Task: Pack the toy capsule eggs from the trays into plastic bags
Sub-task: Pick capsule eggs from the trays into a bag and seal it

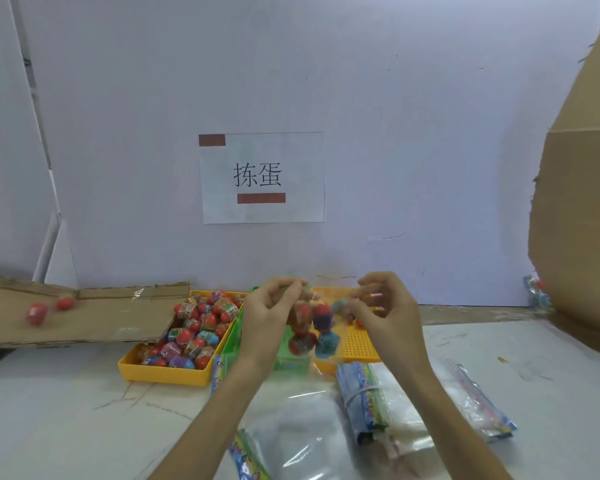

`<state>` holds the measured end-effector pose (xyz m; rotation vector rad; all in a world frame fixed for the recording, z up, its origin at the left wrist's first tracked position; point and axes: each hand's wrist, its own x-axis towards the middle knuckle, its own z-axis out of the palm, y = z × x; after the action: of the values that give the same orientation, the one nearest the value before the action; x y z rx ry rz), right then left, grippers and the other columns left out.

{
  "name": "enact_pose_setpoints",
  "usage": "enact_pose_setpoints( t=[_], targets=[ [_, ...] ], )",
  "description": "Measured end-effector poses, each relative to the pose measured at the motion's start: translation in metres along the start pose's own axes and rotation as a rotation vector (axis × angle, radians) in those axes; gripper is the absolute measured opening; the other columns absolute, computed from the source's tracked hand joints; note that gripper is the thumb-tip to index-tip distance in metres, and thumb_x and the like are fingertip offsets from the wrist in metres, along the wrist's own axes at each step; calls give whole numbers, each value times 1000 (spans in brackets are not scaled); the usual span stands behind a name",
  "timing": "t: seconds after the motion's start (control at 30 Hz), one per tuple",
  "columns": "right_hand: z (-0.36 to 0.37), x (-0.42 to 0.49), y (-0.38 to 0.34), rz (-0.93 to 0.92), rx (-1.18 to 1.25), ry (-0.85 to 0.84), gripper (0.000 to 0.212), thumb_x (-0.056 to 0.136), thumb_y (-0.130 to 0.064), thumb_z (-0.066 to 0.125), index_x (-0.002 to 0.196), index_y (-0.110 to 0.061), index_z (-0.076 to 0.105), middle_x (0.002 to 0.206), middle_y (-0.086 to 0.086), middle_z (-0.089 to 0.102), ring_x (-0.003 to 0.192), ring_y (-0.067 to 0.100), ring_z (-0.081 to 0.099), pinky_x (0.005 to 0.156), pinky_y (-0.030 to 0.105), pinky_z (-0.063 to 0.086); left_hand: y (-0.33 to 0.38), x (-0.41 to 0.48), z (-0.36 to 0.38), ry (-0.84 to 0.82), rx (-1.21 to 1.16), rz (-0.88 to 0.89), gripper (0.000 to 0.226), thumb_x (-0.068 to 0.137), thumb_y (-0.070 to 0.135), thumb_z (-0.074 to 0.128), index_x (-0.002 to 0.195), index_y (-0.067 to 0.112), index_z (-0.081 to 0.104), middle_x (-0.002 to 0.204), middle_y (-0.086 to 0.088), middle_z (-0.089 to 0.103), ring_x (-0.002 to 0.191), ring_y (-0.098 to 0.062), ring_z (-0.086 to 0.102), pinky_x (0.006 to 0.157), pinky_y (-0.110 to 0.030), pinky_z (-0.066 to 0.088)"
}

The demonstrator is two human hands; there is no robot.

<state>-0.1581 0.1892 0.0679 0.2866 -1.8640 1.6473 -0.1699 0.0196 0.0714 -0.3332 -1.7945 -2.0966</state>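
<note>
Beneath the yellow tray (163, 374): one pale table (66, 410).
Left of the tray: one flat cardboard sheet (118, 317), with two loose eggs (37, 313) on it.
The tray itself: one, heaped with capsule eggs (194, 327). They overlap too much for a firm count; roughly two dozen show.
Right of the tray: one perforated tray (357, 344), also yellow and largely hidden.
In front and right of the tray: three lots of empty plastic bags (368, 396), one of them banded.
Just right of the tray, lifted off the table: one clear held bag (309, 341) with about four eggs inside, blurred.
The left hand (267, 317) and right hand (388, 310) each pinch its top edge.
Handling, by judgement: the film is limp and slippery and the load is light. The eggs are hard, smooth and apt to roll. Take the bag by its mouth, never by its belly.
</note>
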Motion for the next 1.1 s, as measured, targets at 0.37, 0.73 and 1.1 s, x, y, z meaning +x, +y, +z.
enact_pose_setpoints(
  t=[0.37, 0.73, 1.1],
  targets=[
    [24, -19, 33, -507, -310, -56, 24, 88, 0, 67, 99, -21, 71, 98, -13, 65, 87, 8, 62, 75, 23, 51, -41, -10, 13, -27, 84, 130, 18, 99, 9, 64, 91, 20, 76, 80, -4, 77, 77, -21, 74, 67, -23, 58],
    [21, -22, 34, -454, -280, -35, 19, 96, -24, 61, 112, -31, 68, 106, -22, 58, 80, 9, 64, 65, 20, 53, -42, -22, 14, -149, 185, 254, 34, 102, 7, 58, 102, 37, 74, 89, 6, 78, 84, -15, 76, 71, -26, 60],
    [17, -22, 31, -439, -238, 16, 24, 89, -19, 71, 103, -38, 68, 95, -16, 63, 70, 12, 64, 56, 30, 53, -48, -25, 15, -187, 358, 415, 29, 100, 27, 52, 111, 52, 63, 77, 7, 73, 58, -27, 66, 53, -49, 53]
  ],
)
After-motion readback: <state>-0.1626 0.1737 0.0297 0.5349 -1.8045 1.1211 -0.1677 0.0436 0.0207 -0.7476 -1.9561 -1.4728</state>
